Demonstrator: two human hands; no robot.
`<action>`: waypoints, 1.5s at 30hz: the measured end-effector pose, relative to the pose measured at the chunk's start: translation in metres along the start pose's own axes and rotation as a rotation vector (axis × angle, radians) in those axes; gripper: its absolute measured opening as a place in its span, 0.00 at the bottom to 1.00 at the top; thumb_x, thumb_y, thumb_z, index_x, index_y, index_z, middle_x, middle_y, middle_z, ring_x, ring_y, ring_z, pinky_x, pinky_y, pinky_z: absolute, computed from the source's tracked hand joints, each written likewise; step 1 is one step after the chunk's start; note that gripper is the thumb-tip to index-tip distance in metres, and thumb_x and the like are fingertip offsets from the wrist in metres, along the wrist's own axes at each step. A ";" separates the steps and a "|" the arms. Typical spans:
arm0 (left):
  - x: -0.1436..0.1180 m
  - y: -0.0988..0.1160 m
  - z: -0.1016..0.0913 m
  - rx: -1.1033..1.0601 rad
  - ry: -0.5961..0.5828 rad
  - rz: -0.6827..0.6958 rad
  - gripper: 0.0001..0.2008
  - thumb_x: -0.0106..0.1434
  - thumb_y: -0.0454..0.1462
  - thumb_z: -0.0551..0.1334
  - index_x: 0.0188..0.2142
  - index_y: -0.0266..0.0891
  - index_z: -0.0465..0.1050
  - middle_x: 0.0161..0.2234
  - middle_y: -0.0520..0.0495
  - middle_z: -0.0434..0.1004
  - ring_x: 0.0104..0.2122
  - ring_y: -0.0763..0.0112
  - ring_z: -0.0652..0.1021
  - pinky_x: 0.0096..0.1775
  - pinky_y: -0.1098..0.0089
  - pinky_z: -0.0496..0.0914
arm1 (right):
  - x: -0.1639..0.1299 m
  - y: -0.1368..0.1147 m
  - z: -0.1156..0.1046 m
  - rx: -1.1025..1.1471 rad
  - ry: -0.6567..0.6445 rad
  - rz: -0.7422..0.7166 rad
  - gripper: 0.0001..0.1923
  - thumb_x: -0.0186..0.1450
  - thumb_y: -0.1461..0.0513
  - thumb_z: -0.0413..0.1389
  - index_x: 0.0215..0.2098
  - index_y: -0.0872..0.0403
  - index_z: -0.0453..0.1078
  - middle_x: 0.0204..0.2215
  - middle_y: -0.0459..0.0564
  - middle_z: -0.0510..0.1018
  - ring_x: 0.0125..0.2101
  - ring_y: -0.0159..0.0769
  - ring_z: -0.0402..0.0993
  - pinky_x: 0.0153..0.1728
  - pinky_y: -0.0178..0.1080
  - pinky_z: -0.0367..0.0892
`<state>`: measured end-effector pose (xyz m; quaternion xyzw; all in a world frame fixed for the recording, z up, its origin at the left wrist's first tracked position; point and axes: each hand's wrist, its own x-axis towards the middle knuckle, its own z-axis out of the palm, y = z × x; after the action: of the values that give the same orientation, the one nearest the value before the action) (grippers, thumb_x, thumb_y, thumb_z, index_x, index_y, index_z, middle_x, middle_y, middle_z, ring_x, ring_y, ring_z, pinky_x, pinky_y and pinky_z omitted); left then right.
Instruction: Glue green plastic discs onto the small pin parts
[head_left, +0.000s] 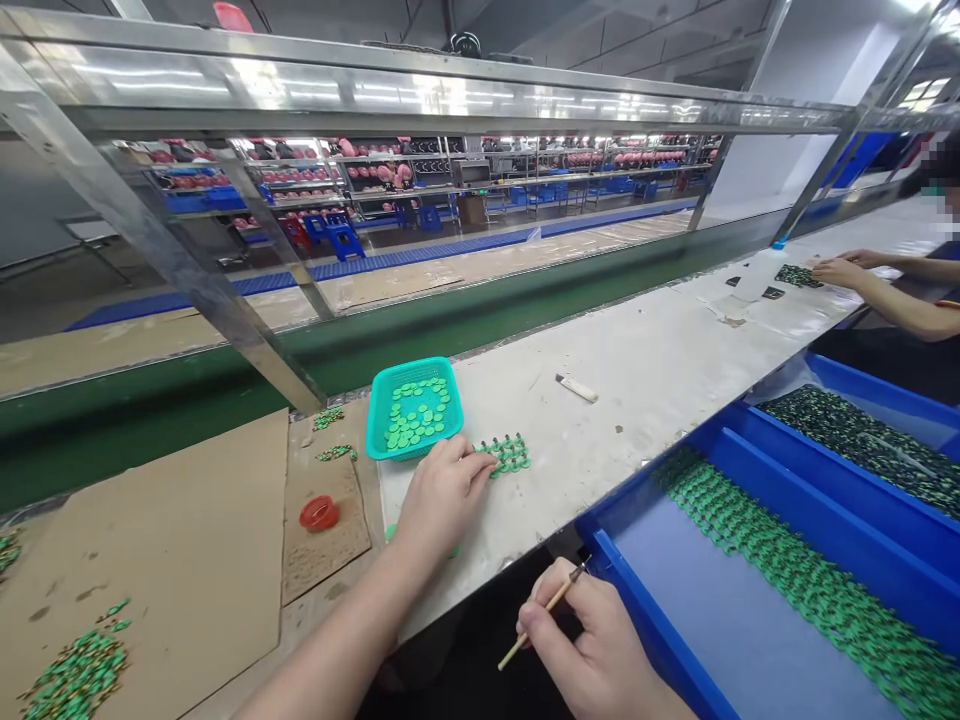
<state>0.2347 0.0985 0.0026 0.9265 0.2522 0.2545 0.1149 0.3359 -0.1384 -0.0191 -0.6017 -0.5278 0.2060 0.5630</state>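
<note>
My left hand (450, 485) rests over the white tabletop, its fingers pinched at the left end of a small cluster of green pieces with dark tips (511, 455). Whatever sits between those fingertips is hidden. Over the table's front edge, my right hand (574, 635) is closed around a thin paintbrush (553, 602), its dark tip pointing up and right. Just behind my left hand stands a teal basket (370, 420) holding loose green discs (412, 430). More green discs lie partly hidden beneath my left forearm.
A blue tray (675, 640) with rows of green pieces (810, 580) stands at right, beside another of dark pieces (862, 440). A white-handled brush (577, 388), a red cup (319, 513) and cardboard (187, 560) with green-gold pieces (79, 670) lie around. A co-worker's hands (844, 272) work far right.
</note>
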 end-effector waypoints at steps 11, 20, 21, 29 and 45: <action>-0.062 -0.013 -0.089 -0.049 -0.140 -0.213 0.13 0.74 0.46 0.62 0.39 0.48 0.85 0.38 0.49 0.82 0.32 0.65 0.80 0.32 0.68 0.72 | -0.003 0.001 -0.009 0.085 -0.059 0.132 0.16 0.82 0.53 0.56 0.38 0.50 0.76 0.32 0.47 0.83 0.33 0.35 0.84 0.37 0.34 0.74; -0.135 0.009 -0.068 0.097 -0.101 -0.126 0.15 0.79 0.39 0.55 0.40 0.45 0.80 0.39 0.46 0.81 0.38 0.60 0.80 0.39 0.62 0.72 | 0.003 -0.010 0.004 0.233 -0.115 0.189 0.23 0.82 0.44 0.56 0.38 0.51 0.75 0.35 0.52 0.85 0.33 0.39 0.87 0.38 0.37 0.82; -0.139 0.009 -0.069 0.103 -0.092 -0.135 0.15 0.79 0.39 0.55 0.39 0.44 0.79 0.39 0.46 0.80 0.39 0.60 0.79 0.40 0.61 0.73 | 0.002 -0.011 0.004 0.237 -0.130 0.194 0.23 0.81 0.43 0.56 0.39 0.51 0.75 0.35 0.53 0.85 0.33 0.39 0.87 0.37 0.37 0.82; -0.158 0.009 -0.074 0.111 -0.084 -0.178 0.10 0.76 0.33 0.60 0.44 0.46 0.81 0.39 0.47 0.82 0.43 0.58 0.81 0.45 0.58 0.75 | -0.009 -0.028 0.016 0.207 -0.187 0.279 0.28 0.79 0.37 0.56 0.35 0.51 0.71 0.29 0.49 0.81 0.27 0.35 0.80 0.32 0.36 0.76; -0.158 0.004 -0.063 0.074 0.012 -0.163 0.04 0.73 0.34 0.64 0.40 0.44 0.78 0.39 0.47 0.81 0.41 0.58 0.81 0.42 0.60 0.74 | -0.005 -0.038 0.033 0.197 -0.279 0.314 0.30 0.77 0.34 0.56 0.35 0.49 0.65 0.26 0.47 0.79 0.25 0.34 0.76 0.30 0.36 0.71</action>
<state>0.0856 0.0176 -0.0082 0.9050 0.3367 0.2405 0.0992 0.2913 -0.1348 0.0036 -0.5843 -0.4776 0.4229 0.5017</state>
